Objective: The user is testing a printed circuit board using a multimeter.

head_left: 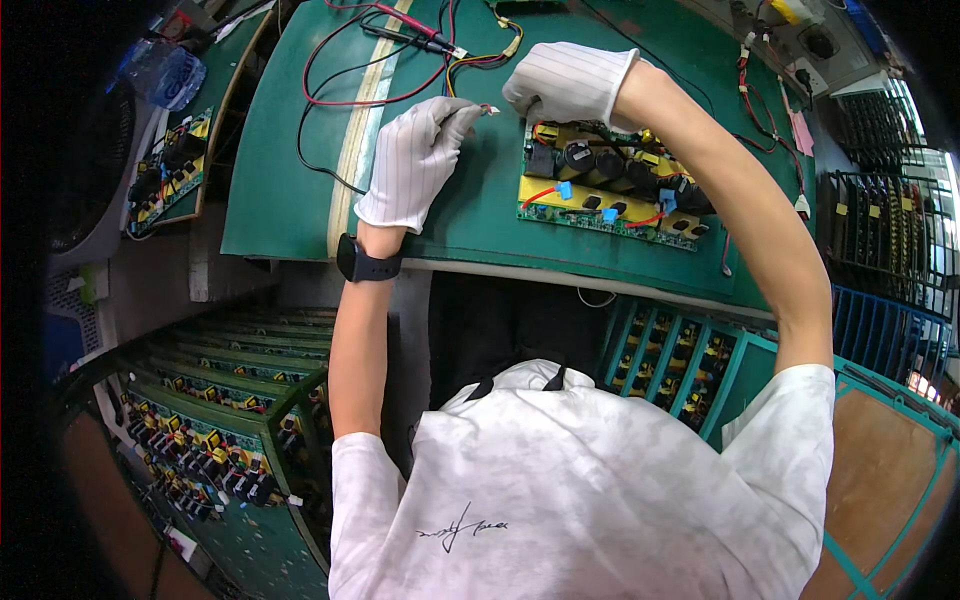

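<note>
My left hand (420, 155), in a white striped glove, pinches a small white wire connector (489, 110) over the green mat. Just right of it, my right hand (572, 85), gloved the same way, is closed with its fingers curled under; what they hold, if anything, is hidden. Below my right hand lies a circuit board (612, 205) with black capacitors, yellow parts and blue terminals on red wires. Part of the board's far edge is covered by that hand. Beyond both hands, a bundle of yellow and dark wires (490, 60) ends in white plugs.
Red and black test probes (415, 35) with looped leads lie at the back left of the green workbench (290, 200). Another circuit board (170, 170) sits on a side table at left. Racks of boards (200, 440) stand below left, with more racks (885, 220) at right.
</note>
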A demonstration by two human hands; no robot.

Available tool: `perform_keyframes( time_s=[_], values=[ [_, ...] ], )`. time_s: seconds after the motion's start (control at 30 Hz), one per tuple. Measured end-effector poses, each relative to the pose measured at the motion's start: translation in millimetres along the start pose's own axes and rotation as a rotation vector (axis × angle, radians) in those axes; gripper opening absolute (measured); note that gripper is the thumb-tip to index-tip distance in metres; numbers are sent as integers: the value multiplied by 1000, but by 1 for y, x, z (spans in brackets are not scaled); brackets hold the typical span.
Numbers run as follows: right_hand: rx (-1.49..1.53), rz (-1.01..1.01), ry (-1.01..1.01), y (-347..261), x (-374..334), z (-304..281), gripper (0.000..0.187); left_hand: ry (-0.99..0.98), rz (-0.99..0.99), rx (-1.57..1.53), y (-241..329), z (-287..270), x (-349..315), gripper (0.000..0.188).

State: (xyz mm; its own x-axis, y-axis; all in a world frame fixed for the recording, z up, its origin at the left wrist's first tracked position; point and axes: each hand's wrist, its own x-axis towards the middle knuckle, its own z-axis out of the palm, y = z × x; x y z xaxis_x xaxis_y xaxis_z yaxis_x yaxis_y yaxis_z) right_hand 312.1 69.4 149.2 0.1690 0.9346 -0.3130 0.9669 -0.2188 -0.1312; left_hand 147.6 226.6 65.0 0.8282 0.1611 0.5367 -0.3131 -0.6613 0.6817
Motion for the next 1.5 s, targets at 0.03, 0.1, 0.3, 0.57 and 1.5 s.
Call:
perform_keyframes(
  time_s=[0.03,0.1,0.3,0.57,1.5],
  values=[
    [-18,-7,8,0,0,1,16,-2,-2,-1,0,0,0,11],
    [-15,-9,7,1,1,1,16,-6,-2,2,-3,0,-1,11],
    [57,-26,16,3,-2,-2,16,-5,3,-16,-4,1,-1,10],
    [67,-49,47,5,-2,3,14,-9,3,-11,-7,2,-3,11],
    [556,771,922,-59,-276,114,28,-608,356,524,3,3,59,34]
  ],
)
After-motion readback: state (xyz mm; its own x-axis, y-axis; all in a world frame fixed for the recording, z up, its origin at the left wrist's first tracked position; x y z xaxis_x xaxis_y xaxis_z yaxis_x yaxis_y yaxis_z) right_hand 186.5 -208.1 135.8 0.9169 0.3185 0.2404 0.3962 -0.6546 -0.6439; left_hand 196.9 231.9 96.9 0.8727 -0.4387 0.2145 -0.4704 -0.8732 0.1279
